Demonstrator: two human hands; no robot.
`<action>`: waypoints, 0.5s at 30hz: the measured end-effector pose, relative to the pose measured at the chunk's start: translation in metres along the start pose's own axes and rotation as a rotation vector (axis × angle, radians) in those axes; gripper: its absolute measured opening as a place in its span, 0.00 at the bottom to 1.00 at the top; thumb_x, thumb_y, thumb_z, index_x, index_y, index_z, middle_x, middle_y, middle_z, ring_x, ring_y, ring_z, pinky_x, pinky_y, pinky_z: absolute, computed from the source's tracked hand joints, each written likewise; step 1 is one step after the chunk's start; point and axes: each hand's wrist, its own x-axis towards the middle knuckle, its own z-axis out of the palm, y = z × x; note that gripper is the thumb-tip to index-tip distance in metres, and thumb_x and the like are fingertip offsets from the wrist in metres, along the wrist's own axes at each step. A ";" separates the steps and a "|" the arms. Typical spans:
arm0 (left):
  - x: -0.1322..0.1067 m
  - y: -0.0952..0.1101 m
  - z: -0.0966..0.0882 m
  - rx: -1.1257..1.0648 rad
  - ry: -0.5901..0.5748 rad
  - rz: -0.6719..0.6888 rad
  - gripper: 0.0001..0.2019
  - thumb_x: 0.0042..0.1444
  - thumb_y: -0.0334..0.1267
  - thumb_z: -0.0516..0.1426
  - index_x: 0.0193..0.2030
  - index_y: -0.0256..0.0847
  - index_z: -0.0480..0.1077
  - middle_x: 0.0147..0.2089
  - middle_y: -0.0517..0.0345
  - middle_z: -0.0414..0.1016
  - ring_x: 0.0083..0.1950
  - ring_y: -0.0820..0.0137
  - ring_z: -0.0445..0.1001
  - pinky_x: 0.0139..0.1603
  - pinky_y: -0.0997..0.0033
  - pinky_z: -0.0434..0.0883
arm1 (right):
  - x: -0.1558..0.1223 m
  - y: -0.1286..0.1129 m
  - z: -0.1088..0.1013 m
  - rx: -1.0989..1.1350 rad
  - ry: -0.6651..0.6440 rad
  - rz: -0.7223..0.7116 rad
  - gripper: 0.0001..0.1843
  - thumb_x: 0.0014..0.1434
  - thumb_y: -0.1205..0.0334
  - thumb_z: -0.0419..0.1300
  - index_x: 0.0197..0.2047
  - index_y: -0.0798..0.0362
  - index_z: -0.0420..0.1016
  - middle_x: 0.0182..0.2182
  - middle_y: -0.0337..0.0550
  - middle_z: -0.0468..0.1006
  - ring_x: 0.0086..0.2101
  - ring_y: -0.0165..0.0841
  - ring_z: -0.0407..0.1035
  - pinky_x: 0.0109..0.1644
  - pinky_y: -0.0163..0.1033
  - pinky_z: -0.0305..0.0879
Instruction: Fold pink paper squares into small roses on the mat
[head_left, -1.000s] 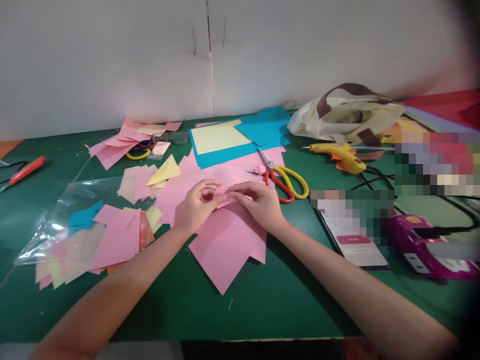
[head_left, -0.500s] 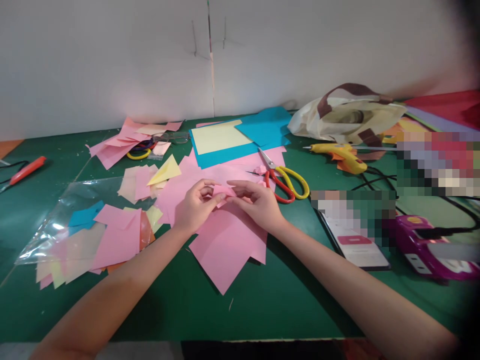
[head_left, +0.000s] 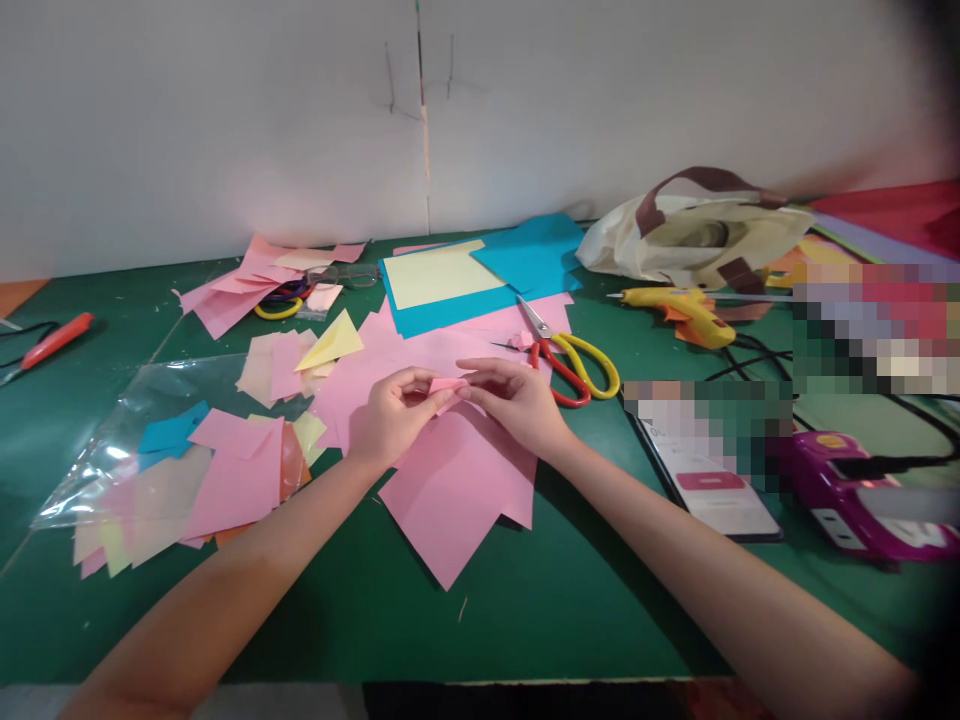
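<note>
Between the fingertips of both hands is a small piece of pink paper (head_left: 445, 386), which looks folded. My left hand (head_left: 396, 412) pinches its left side with thumb and fingers. On its right edge, my right hand (head_left: 516, 400) is closed in a pinch. Below the hands lies a larger sheet of pink paper (head_left: 450, 510), one corner pointing toward me. Scissors (head_left: 559, 350) with one red and one yellow handle rest just beyond my right hand, beside a small pink paper piece (head_left: 520, 341).
A clear plastic bag (head_left: 135, 420) with coloured paper pieces lies left. Blue sheets (head_left: 525, 250) and a cream sheet (head_left: 435, 275) are at the back. On the right are a cloth bag (head_left: 637, 240), yellow glue gun (head_left: 679, 312), phone (head_left: 720, 500) and purple device (head_left: 847, 500).
The pink paper between my fingers now shows a smaller, narrower face. My fingers have shifted slightly around it, while the things on the table have stayed put.
</note>
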 end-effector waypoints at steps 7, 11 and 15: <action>0.001 -0.006 0.000 -0.005 -0.011 0.032 0.09 0.49 0.37 0.61 0.38 0.40 0.73 0.34 0.55 0.76 0.33 0.71 0.75 0.32 0.74 0.73 | 0.000 0.000 0.001 -0.029 0.066 -0.004 0.15 0.51 0.56 0.65 0.41 0.52 0.76 0.28 0.41 0.79 0.32 0.33 0.74 0.39 0.40 0.69; 0.002 -0.006 -0.001 -0.005 -0.014 -0.003 0.11 0.50 0.37 0.60 0.42 0.41 0.72 0.29 0.60 0.72 0.30 0.74 0.71 0.28 0.77 0.69 | 0.000 -0.002 0.002 -0.089 0.090 -0.026 0.11 0.53 0.56 0.64 0.38 0.52 0.75 0.27 0.40 0.78 0.29 0.32 0.73 0.34 0.38 0.66; 0.001 -0.005 -0.002 -0.017 -0.025 -0.023 0.14 0.51 0.38 0.60 0.46 0.42 0.69 0.24 0.65 0.67 0.26 0.76 0.68 0.27 0.78 0.66 | -0.001 -0.003 0.003 -0.105 0.071 -0.041 0.13 0.53 0.55 0.63 0.40 0.52 0.71 0.26 0.40 0.78 0.28 0.32 0.72 0.30 0.38 0.64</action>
